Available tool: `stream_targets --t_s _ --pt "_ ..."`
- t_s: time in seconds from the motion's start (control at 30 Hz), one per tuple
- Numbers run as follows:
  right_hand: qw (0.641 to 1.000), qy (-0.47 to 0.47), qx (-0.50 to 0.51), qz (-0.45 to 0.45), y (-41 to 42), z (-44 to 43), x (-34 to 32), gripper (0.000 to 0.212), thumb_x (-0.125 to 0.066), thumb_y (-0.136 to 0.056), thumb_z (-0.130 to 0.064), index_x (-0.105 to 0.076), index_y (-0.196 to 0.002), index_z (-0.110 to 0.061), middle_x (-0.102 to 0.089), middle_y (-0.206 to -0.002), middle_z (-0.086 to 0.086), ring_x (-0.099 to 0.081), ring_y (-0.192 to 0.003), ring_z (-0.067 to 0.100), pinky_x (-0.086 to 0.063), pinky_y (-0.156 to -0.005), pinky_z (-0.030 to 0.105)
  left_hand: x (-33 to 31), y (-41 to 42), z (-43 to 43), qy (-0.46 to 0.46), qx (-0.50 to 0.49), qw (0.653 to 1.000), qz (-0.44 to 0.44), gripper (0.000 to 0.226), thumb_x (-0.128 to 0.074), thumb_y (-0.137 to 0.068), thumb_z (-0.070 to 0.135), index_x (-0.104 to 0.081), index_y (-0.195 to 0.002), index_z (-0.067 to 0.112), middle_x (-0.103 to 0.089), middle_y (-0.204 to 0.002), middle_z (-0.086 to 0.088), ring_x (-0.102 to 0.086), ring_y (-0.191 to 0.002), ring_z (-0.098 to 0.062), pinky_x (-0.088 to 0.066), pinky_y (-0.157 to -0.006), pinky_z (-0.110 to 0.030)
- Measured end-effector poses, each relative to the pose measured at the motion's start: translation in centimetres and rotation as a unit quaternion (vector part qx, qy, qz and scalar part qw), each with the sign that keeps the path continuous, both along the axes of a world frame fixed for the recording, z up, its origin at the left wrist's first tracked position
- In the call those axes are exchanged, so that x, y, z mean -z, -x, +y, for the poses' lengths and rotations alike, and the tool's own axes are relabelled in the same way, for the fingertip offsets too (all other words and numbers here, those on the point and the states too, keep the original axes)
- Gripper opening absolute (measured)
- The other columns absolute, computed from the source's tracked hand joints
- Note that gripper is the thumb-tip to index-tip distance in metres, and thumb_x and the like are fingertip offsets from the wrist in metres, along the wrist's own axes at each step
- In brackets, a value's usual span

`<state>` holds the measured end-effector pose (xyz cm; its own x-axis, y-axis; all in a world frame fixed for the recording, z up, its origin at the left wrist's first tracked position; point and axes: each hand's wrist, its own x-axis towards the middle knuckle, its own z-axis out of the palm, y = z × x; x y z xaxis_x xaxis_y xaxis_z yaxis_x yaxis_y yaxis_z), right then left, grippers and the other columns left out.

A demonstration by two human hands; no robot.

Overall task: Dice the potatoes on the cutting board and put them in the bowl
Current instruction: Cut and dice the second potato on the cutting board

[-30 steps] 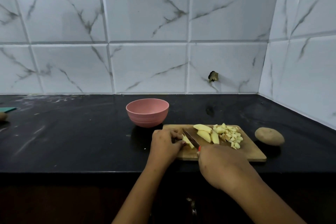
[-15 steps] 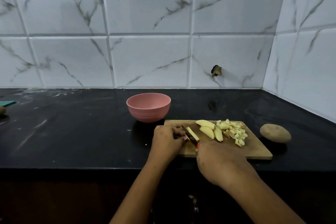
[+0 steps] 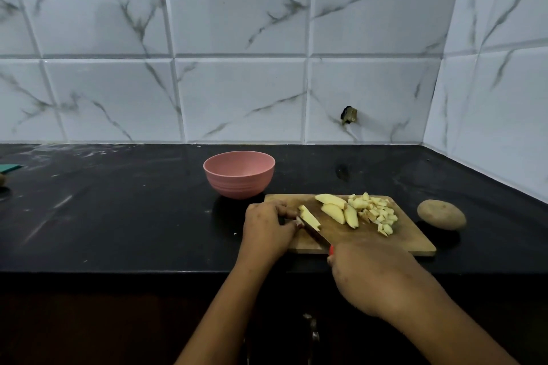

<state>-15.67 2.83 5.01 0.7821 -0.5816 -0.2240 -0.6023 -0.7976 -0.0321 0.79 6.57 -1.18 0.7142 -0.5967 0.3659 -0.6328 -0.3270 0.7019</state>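
right hand: nearest to me, my right hand (image 3: 376,275) is closed round the handle of the knife (image 3: 314,232). only a small red bit of the handle shows past the knuckles.
knife: the blade lies slanted over the near left part of the cutting board (image 3: 409,241), with its tip toward the left fingers.
left hand: my left hand (image 3: 267,225) rests on the left end of the board, fingers curled, fingertips pinching the end of the potato strip (image 3: 310,218). what else is under the fingers i cannot tell.
what changed: one second ago the pale strip lay on the left of the blade, half under my fingers. now it lies free, just on the right of the blade. i judge that a cut went through and this strip came off.
meaning for the task: the dicing is about in the middle. this strip must yet be cut crosswise.
further on the board: the wedges (image 3: 335,207) wait uncut, touching the diced pile (image 3: 376,213). both are arranged as before.
whole potato (image 3: 441,214): on the counter just beside the right edge of the board, untouched.
bowl (image 3: 239,174): behind the left corner of the board, near but apart. i see no potato in it, though its bottom is hidden.
view: everything sits a little higher in the picture than one second ago, so i think the head dipped slightly.
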Motion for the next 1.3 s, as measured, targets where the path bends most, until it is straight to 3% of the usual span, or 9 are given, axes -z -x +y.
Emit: stream_targets --t_s 0.13,0.3,0.43,0.57,0.73,0.9,1.03,1.17,1.3 --pt "0.998 -0.059 -0.003 -0.034 1.9 -1.1 -0.9 0.030 -0.034 -0.103 -0.038 -0.058 -0.101 -0.021 -0.061 -0.090 -0.002 -0.060 -0.079 0.011 -0.046 -0.068 0.026 -0.1 0.3 0.5 0.005 -0.007 1.000 0.002 0.016 -0.074 -0.080 0.027 -0.072 -0.096 0.029 -0.063 -0.105 0.007 -0.051 -0.108 -0.010 -0.039 -0.085 -0.021" --pt "0.985 -0.136 0.009 -0.103 2.3 -2.8 -1.7 0.029 -0.030 -0.104 -0.038 -0.050 -0.092 -0.021 -0.050 -0.075 -0.001 -0.048 -0.050 0.006 -0.038 -0.046 0.018 -0.6 0.9 1.1 -0.005 0.029 1.000 0.004 0.036 -0.072 -0.080 0.025 -0.065 -0.114 0.030 -0.058 -0.096 0.017 -0.050 -0.107 -0.011 -0.040 -0.085 -0.021" --pt "0.974 -0.178 0.008 -0.137 1.1 -3.7 -0.5 0.029 -0.032 -0.103 -0.038 -0.050 -0.089 -0.020 -0.051 -0.073 0.000 -0.051 -0.049 0.010 -0.042 -0.055 0.027 -0.2 1.1 1.8 -0.001 0.048 0.999 0.013 0.050 -0.076 -0.075 0.032 -0.058 -0.122 0.034 -0.065 -0.107 0.014 -0.053 -0.110 -0.012 -0.044 -0.097 -0.032" --pt "0.974 -0.129 0.014 -0.185 0.6 -4.0 0.2 0.032 -0.028 -0.104 -0.039 -0.047 -0.085 -0.021 -0.053 -0.075 -0.002 -0.051 -0.049 0.009 -0.043 -0.055 0.026 0.0 1.5 1.7 -0.028 0.045 0.999 0.001 0.063 -0.077 -0.069 0.052 -0.052 -0.126 0.042 -0.062 -0.113 0.014 -0.050 -0.114 -0.013 -0.041 -0.102 -0.041" --pt "0.956 -0.137 0.037 -0.258 -0.1 -4.7 1.3 0.030 -0.031 -0.103 -0.038 -0.050 -0.087 -0.021 -0.052 -0.072 -0.003 -0.052 -0.049 0.009 -0.044 -0.053 0.027 -0.2 1.6 0.9 -0.028 -0.012 0.999 -0.019 0.048 -0.075 -0.072 0.052 -0.061 -0.116 0.039 -0.065 -0.107 0.017 -0.055 -0.110 -0.009 -0.042 -0.099 -0.038" --pt "0.939 -0.134 0.056 -0.313 -0.4 -5.3 2.8 0.029 -0.033 -0.103 -0.038 -0.053 -0.092 -0.020 -0.053 -0.074 -0.005 -0.052 -0.061 0.009 -0.049 -0.062 0.034 -1.6 1.4 0.4 -0.106 -0.045 0.989 -0.090 0.035 -0.065 -0.084 0.049 -0.059 -0.118 0.042 -0.063 -0.113 0.017 -0.050 -0.115 -0.006 -0.028 -0.096 -0.032" --pt "0.936 -0.056 0.052 -0.345 -0.8 -5.6 3.4 0.029 -0.031 -0.103 -0.041 -0.052 -0.095 -0.022 -0.052 -0.074 -0.009 -0.048 -0.063 0.004 -0.032 -0.052 0.023 -1.8 1.8 0.5 -0.132 -0.021 0.988 -0.077 0.046 -0.064 -0.080 0.057 -0.055 -0.123 0.042 -0.061 -0.118 0.017 -0.051 -0.117 -0.007 -0.033 -0.095 -0.032" --pt "0.928 0.008 0.024 -0.372 -1.8 -5.9 3.5 0.031 -0.027 -0.103 -0.042 -0.052 -0.107 -0.023 -0.054 -0.077 -0.011 -0.049 -0.066 0.002 -0.029 -0.049 0.020 -1.1 3.0 0.0 -0.137 -0.056 0.977 -0.156 0.053 -0.059 -0.080 0.062 -0.049 -0.128 0.040 -0.059 -0.119 0.017 -0.048 -0.115 -0.007 -0.029 -0.088 -0.031" --pt "0.910 -0.012 -0.012 -0.414 -3.2 -6.2 3.9 0.021 -0.031 -0.102 -0.040 -0.042 -0.091 -0.026 -0.052 -0.074 -0.010 -0.051 -0.069 0.008 -0.032 -0.052 0.023 -1.1 2.3 -0.5 -0.104 -0.028 0.987 -0.119 0.042 -0.064 -0.085 0.045 -0.055 -0.126 0.037 -0.062 -0.118 0.013 -0.053 -0.112 -0.009 -0.039 -0.093 -0.029"
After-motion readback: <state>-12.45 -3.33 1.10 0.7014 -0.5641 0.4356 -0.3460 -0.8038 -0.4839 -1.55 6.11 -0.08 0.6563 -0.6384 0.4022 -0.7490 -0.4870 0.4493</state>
